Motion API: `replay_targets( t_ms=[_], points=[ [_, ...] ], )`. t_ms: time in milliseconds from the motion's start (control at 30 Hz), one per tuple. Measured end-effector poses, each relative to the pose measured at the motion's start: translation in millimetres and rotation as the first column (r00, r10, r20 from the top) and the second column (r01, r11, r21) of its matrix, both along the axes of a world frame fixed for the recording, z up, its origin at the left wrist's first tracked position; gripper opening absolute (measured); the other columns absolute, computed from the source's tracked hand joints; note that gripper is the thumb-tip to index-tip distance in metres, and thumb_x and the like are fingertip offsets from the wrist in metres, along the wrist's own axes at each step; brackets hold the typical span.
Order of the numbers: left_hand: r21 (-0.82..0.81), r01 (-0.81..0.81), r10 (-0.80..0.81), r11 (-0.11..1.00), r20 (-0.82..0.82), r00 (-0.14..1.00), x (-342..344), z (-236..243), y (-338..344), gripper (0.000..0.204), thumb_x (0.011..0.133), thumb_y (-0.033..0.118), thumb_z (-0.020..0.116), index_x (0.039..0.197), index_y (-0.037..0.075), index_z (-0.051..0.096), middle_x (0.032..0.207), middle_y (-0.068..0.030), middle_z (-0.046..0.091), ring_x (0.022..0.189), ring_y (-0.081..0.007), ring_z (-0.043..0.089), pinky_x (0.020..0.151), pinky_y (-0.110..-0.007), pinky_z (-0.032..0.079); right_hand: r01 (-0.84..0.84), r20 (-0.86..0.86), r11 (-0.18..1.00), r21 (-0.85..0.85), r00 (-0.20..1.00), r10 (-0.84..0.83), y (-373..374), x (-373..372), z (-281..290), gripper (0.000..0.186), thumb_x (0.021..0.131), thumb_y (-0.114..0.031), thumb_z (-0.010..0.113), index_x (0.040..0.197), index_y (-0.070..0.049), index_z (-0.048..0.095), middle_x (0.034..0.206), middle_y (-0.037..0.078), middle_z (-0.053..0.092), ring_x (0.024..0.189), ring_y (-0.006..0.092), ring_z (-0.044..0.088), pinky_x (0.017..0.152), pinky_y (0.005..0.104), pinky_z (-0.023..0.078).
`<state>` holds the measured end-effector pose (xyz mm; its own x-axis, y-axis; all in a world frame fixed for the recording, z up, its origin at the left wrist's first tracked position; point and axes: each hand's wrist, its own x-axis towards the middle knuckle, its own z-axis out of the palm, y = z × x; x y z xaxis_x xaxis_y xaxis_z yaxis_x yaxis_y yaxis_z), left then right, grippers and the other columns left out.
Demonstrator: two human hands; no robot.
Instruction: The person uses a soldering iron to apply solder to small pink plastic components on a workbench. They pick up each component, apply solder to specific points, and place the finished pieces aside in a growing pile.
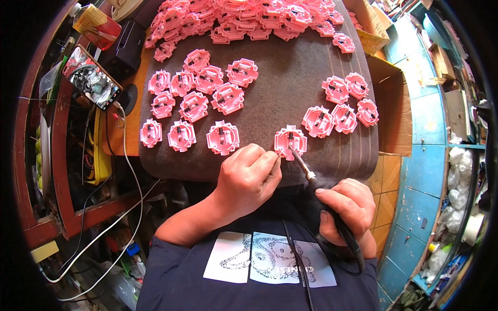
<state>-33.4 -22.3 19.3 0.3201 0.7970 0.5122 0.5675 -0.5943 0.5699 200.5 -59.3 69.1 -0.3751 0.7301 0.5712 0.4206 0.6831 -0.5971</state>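
Note:
My right hand grips a soldering iron by its black handle. The metal tip slants up and to the left, reaching a pink plastic part that lies near the front edge of the dark mat. My left hand is closed in a pinch just left of that part. A thin solder wire pokes from its fingertips toward the iron's tip. Inside the pink part sit small black components; whether the wire touches them is too small to tell.
Similar pink parts lie loosely left, with several more at right. Behind them rises a large pile. A phone on a stand and a drink can stand at left. A cardboard box adjoins the table's right side.

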Motion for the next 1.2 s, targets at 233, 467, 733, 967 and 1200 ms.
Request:
replay_targets(
  t_ms=[233, 467, 733, 967, 1200],
  points=[
    [-0.034, 0.089, -0.085, 0.995, 0.117, 0.989, -22, -2, -26, 0.022, 0.078, -0.008, 0.082, 0.095, 0.001, 0.071, 0.079, -0.0101, 0.061, 0.063, -0.0255, 0.061, 0.055, -0.036, 0.049, 0.123, -0.111, 0.992, -0.009, 0.986, -0.123, -15, 12, -10, 0.034, 0.085, -0.016, 0.072, 0.113, 0.004, 0.070, 0.075, 0.013, 0.064, 0.058, 0.0259, 0.060, 0.055, 0.0371, 0.046],
    [-0.311, -0.002, -0.021, 0.950, -0.070, 0.997, -86, -43, -73, 0.012, 0.082, 0.003, 0.081, 0.091, 0.001, 0.073, 0.081, -0.0155, 0.067, 0.069, -0.0350, 0.067, 0.062, -0.043, 0.056, 0.264, -0.248, 0.961, -0.084, 0.929, -0.276, -36, 16, -24, 0.038, 0.095, -0.027, 0.069, 0.117, 0.004, 0.067, 0.085, 0.017, 0.065, 0.066, 0.0236, 0.059, 0.059, 0.0357, 0.047],
    [-0.488, -0.119, 0.069, 0.864, -0.120, 0.990, -109, -90, -97, 0.028, 0.091, 0.005, 0.072, 0.119, 0.001, 0.072, 0.115, -0.0232, 0.070, 0.106, -0.0434, 0.068, 0.092, -0.048, 0.057, 0.183, -0.250, 0.982, -0.039, 0.950, -0.187, -35, 13, -29, 0.046, 0.101, -0.032, 0.063, 0.121, 0.009, 0.063, 0.100, 0.026, 0.064, 0.068, 0.0187, 0.058, 0.063, 0.0302, 0.047],
    [-0.525, -0.207, 0.038, 0.825, -0.315, 0.948, -96, -132, -86, 0.019, 0.092, 0.005, 0.064, 0.109, 0.000, 0.070, 0.115, -0.0288, 0.068, 0.110, -0.0489, 0.065, 0.097, -0.054, 0.053, 0.148, -0.215, 0.987, -0.064, 0.964, -0.159, -40, 17, -26, 0.042, 0.099, -0.029, 0.065, 0.121, 0.007, 0.064, 0.097, 0.022, 0.065, 0.068, 0.0191, 0.059, 0.059, 0.0283, 0.045],
    [-0.453, -0.028, -0.155, 0.891, -0.362, 0.919, -97, -130, -76, 0.031, 0.086, 0.009, 0.068, 0.116, 0.003, 0.069, 0.115, -0.0253, 0.069, 0.113, -0.0463, 0.065, 0.099, -0.054, 0.052, 0.207, -0.214, 0.977, -0.050, 0.953, -0.213, -41, 17, -24, 0.039, 0.097, -0.026, 0.067, 0.120, 0.005, 0.066, 0.091, 0.019, 0.065, 0.066, 0.0200, 0.060, 0.059, 0.0313, 0.046]
  ],
)
